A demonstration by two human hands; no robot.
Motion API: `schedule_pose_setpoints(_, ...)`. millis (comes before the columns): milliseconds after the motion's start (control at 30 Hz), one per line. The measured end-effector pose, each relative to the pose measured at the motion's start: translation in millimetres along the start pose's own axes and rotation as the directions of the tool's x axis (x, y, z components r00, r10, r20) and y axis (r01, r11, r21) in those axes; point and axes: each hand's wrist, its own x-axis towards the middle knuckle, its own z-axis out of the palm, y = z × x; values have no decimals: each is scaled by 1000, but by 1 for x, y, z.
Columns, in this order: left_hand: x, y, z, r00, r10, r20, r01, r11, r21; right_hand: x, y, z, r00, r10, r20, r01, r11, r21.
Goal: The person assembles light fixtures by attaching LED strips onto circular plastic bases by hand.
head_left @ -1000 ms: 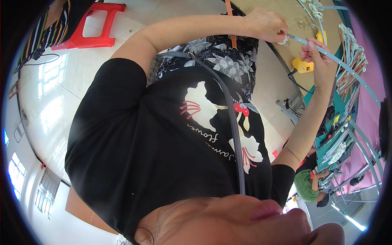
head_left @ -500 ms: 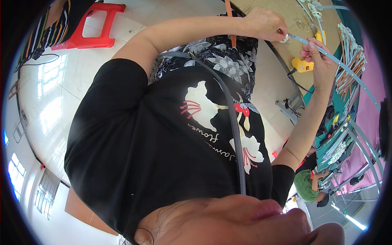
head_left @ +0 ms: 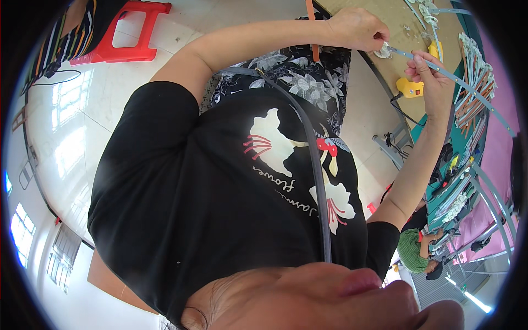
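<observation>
Slightly higher in view than in the earlier frame, the left hand (head_left: 360,30) pinched a white piece (head_left: 383,51), more of which showed at the tip of a pale strip (head_left: 477,94). Held between thumb and fingers of the right hand (head_left: 437,85), the strip slanted over the tabletop (head_left: 396,16). Gripping near that tip, without twisting, seemed wise. Nearby lay a yellow tool (head_left: 410,88); beyond, bundled strips (head_left: 474,71), any container indistinct.
</observation>
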Motion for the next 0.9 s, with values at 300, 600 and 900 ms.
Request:
schedule_pose_setpoints(300,-2,-5,4,1000,19,9,-19,1000,-2,3,5,1,998,29,49,-28,999,-20)
schedule_pose_setpoints(600,1,-9,-1,993,23,115,-9,993,-114,9,25,11,999,18,43,-17,1000,-14)
schedule_pose_setpoints(900,2,-8,-4,986,-13,165,34,992,-123,11,28,12,997,-33,75,29,998,60)
